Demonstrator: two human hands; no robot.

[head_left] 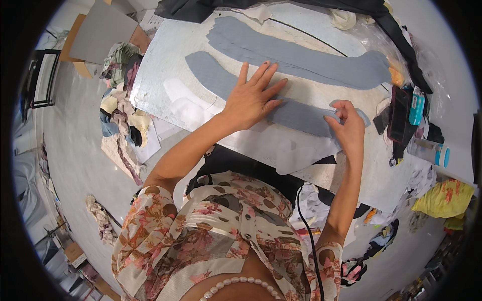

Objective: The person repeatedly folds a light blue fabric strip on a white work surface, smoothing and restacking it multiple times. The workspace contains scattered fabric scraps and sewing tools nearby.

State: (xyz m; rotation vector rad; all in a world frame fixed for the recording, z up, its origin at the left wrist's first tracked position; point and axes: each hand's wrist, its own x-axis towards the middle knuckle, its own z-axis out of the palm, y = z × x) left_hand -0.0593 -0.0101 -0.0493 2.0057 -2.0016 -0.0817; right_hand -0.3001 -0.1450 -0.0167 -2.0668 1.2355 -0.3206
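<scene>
My left hand (252, 100) lies flat with its fingers spread on a curved grey fabric strip (301, 117), pressing it to the pale tabletop (168, 47). The strip's left end (208, 72) sticks out beyond that hand. Near the strip's right end, my right hand (349, 125) has its thumb and fingers curled together at the cloth, pinching its edge. Just beyond both hands rests a longer stack of grey fabric pieces (296, 57), its layers fanned at the left end. White, thin cloth pieces (193, 108) lie on the near side of the strip.
Black fabric (188, 10) runs along the table's far edge. At the right are a dark phone (398, 114), a turquoise lighter (416, 106) and a clear roll with a blue end (442, 154). Cloth scraps (120, 113) pile up at left. A yellow bag (442, 199) stands at right.
</scene>
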